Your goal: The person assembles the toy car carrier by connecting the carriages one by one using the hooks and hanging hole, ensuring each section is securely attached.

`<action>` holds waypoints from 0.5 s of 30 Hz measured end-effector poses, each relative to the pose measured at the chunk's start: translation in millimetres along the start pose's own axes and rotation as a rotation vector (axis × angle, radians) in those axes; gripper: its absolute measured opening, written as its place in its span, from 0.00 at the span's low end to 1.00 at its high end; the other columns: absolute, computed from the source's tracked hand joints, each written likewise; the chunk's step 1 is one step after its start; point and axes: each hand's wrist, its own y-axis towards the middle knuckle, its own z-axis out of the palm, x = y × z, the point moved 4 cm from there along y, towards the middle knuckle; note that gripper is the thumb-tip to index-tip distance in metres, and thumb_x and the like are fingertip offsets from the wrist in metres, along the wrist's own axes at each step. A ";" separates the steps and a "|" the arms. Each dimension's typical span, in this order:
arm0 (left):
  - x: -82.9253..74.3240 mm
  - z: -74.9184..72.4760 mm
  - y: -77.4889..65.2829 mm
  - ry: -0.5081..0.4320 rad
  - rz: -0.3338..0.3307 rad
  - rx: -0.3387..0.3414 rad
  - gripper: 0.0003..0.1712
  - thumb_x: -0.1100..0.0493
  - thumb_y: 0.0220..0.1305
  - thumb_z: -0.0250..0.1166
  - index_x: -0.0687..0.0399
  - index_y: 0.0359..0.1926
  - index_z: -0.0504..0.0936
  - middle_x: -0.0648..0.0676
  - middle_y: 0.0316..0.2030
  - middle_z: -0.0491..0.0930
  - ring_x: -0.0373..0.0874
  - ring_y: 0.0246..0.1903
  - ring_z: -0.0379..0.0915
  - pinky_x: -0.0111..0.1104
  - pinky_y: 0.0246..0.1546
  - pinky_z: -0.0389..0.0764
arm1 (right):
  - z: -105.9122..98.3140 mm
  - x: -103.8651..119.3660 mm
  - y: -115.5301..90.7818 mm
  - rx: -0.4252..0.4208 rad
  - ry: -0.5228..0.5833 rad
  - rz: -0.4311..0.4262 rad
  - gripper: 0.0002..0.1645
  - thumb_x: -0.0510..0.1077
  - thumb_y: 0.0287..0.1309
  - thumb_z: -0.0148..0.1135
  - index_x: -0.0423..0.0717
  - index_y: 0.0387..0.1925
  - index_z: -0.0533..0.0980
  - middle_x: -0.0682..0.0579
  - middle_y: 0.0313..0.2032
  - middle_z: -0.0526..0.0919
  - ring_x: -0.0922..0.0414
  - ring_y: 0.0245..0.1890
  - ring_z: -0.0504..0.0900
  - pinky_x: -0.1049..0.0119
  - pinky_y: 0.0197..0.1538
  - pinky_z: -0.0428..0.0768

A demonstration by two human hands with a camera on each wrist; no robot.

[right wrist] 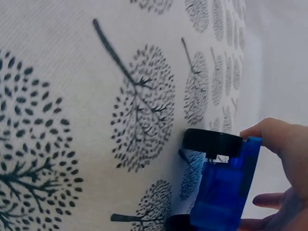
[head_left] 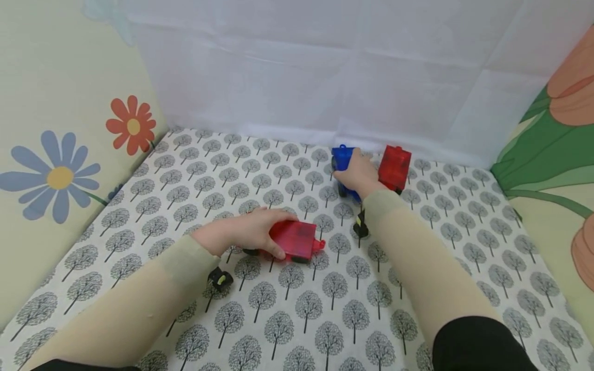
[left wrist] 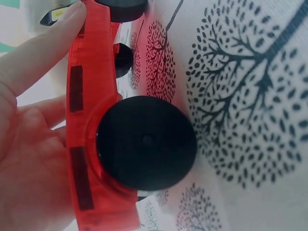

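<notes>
Left fingers (head_left: 277, 251) grip near car (head_left: 300, 239), right fingers (head_left: 356, 157) blue car (head_left: 342, 157) beside far car (head_left: 394, 167); we judge two paired, one left.

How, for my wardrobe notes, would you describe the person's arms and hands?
Long cream fabric sleeves cover both arms, ending in pale grey-green cuffs. Black material shows toward both elbows. A small black block with a yellow mark shows by each wrist. The left hand and right hand wear no gloves.
</notes>
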 end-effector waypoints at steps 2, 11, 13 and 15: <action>0.4 0.3 -0.3 0.009 -0.001 -0.002 0.53 0.46 0.44 0.81 0.49 0.71 0.68 0.51 0.61 0.73 0.50 0.54 0.67 0.48 0.54 0.69 | -1.7 2.2 -1.3 -0.005 0.012 -0.013 0.54 0.57 0.59 0.64 0.40 0.75 0.48 0.34 0.62 0.68 0.38 0.56 0.72 0.43 0.54 0.75; -1.5 -1.3 -3.8 0.013 0.019 -0.007 0.53 0.46 0.46 0.80 0.53 0.72 0.66 0.53 0.64 0.71 0.53 0.58 0.64 0.51 0.57 0.66 | -10.3 14.4 -16.4 0.016 0.029 -0.074 0.50 0.54 0.60 0.65 0.46 0.75 0.49 0.36 0.64 0.64 0.40 0.60 0.69 0.44 0.56 0.74; -1.4 -1.5 -3.7 0.013 0.020 -0.005 0.53 0.46 0.46 0.79 0.53 0.72 0.66 0.53 0.65 0.71 0.53 0.58 0.64 0.51 0.57 0.65 | -13.1 15.3 -22.5 0.026 0.042 -0.097 0.51 0.53 0.60 0.66 0.47 0.75 0.49 0.36 0.65 0.64 0.41 0.61 0.68 0.44 0.57 0.73; -0.5 -0.9 -3.6 0.012 0.016 -0.003 0.53 0.46 0.46 0.79 0.53 0.72 0.66 0.53 0.65 0.70 0.53 0.58 0.63 0.50 0.57 0.65 | -14.8 15.9 -28.8 0.038 0.059 -0.130 0.51 0.52 0.59 0.67 0.48 0.75 0.50 0.37 0.66 0.63 0.41 0.62 0.67 0.44 0.57 0.73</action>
